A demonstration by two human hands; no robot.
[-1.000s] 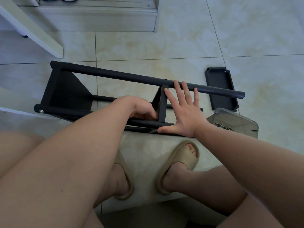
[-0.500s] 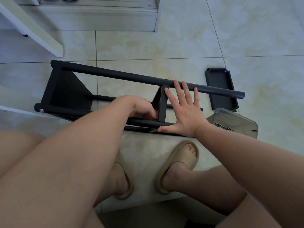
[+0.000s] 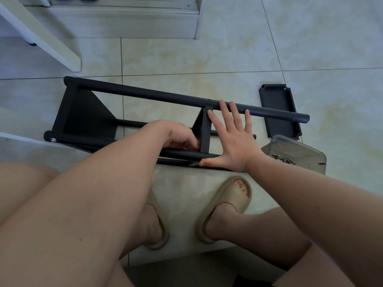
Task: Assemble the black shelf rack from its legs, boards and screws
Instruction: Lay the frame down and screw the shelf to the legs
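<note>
The black shelf rack lies on its side on the tiled floor, with an end board at the left and a middle board standing between the legs. My left hand is curled against the left face of the middle board at the near leg; a thin metal glint shows under its fingers, most of it hidden. My right hand lies flat with fingers spread on the right of that board, fingertips on the far leg and thumb on the near leg.
A loose black board lies on the floor to the right. A clear plastic box with several screws sits by my right wrist. A white slanted furniture leg and a cabinet base stand beyond. My sandalled feet are below.
</note>
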